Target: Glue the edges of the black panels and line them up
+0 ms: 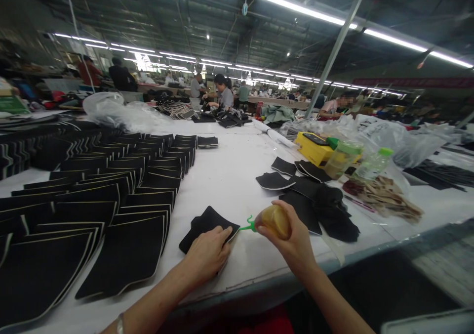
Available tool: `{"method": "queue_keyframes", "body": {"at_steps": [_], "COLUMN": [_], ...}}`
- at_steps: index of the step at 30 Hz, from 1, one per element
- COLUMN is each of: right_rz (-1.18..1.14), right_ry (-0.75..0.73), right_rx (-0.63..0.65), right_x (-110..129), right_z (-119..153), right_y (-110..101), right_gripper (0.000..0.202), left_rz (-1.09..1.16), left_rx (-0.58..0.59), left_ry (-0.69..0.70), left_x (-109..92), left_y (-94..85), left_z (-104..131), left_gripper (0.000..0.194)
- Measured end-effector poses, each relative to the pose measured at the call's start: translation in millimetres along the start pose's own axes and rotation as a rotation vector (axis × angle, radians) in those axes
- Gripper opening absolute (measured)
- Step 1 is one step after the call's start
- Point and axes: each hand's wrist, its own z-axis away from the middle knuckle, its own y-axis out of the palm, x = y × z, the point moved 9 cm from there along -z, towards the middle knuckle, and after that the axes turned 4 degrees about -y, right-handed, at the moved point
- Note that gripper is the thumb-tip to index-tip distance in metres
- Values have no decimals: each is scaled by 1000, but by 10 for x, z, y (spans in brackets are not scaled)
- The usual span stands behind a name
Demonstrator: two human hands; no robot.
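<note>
My left hand (207,252) presses flat on a small stack of black fabric pieces (207,222) near the front edge of the white table (229,176). In my right hand (292,242) I grip a small amber glue bottle (276,220) lying sideways. Its green nozzle (247,225) points left and touches the right edge of the black stack. Both forearms reach in from the bottom of the view.
Overlapping rows of black pieces with pale edges (103,195) cover the table's left side. Loose black pieces (307,190), a yellow box (314,148), two green-capped bottles (342,158) and plastic bags (374,131) lie at right. Other people work at far tables (224,94).
</note>
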Motion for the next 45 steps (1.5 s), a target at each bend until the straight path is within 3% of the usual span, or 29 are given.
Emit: {"method": "queue_keyframes", "body": {"at_steps": [7, 12, 17, 22, 26, 31, 36, 41, 45], "right_rz": [-143, -146, -263, -224, -289, -286, -384, -329, -410], "right_ry": [95, 128, 158, 182, 160, 180, 198, 217, 228], "right_rx": [92, 37, 142, 67, 141, 105, 170, 116, 156], "right_x": [-42, -52, -35, -62, 4, -10, -18, -74, -79], "right_z": [41, 37, 106, 144, 193, 231, 319, 392, 443], "right_y": [84, 33, 146, 75, 153, 133, 203, 148, 190], "right_gripper": [51, 52, 52, 53, 50, 51, 51, 53, 56], "left_rz": [10, 40, 60, 69, 82, 89, 116, 110, 112], "left_rx": [10, 19, 37, 38, 41, 38, 50, 51, 55], "left_ry": [25, 38, 45, 48, 59, 59, 62, 56, 58], "left_x": [-4, 6, 17, 37, 38, 49, 53, 51, 40], "left_y": [-11, -15, -14, -3, 12, 8, 9, 13, 4], "left_z": [21, 27, 33, 29, 32, 42, 50, 51, 64], "left_gripper": [47, 49, 48, 48, 49, 48, 48, 48, 48]}}
